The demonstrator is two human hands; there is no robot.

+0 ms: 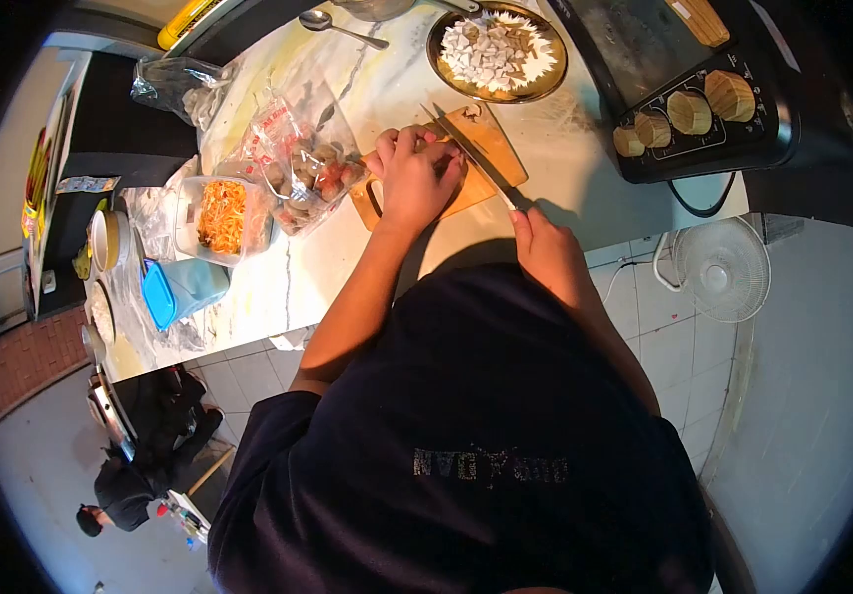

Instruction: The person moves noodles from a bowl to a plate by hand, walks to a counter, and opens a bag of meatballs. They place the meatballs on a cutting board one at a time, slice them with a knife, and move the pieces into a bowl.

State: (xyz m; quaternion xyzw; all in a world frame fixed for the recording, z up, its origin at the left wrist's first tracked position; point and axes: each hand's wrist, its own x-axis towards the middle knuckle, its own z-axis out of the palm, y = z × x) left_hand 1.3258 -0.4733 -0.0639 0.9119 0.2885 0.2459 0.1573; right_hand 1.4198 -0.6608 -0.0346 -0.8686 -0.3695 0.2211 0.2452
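A wooden cutting board [502, 148] lies near the front edge of the counter. My right hand [551, 252] grips the handle of a kitchen knife [481, 170], whose blade slants across the board. Beside the blade, my left hand [414, 180] presses down with curled fingers; whatever is beneath them is hidden. Some small dark bits [471, 113] lie at the board's far end. Past the board is a round plate [505, 98] of pale diced cubes [496, 51]. Left of the board sits a clear plastic bag [312, 168] with roundish brownish and reddish pieces inside.
A container of orange shreds [222, 216] and a blue-lidded tub [161, 295] stand at left. A spoon [345, 30] lies at the back. To the right are a black appliance with wooden knobs [689, 113] and a fan [721, 269]. Another person [129, 490] is at lower left.
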